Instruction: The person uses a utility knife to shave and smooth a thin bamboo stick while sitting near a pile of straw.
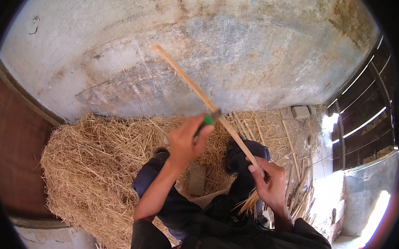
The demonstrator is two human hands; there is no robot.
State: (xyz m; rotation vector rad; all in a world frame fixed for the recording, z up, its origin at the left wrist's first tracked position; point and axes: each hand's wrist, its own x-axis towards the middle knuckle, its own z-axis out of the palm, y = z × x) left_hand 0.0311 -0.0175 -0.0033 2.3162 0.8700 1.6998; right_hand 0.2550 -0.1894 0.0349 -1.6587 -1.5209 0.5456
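Note:
My left hand is closed around the handle of a green-handled knife. Its short dark blade lies against the middle of a long, pale wooden strip, which looks like split bamboo. The strip slants from the upper left down to my right hand, whose fingers and thumb are wrapped round its lower end. The far end of the strip points up in front of the wall. Beneath my right hand, a bunch of thin shavings shows beside my leg.
Shavings and straw are heaped on the floor at left and around my feet. Split sticks lie at right. A pale block stands by the stained wall. A dark slatted panel is at far right, a brown panel at left.

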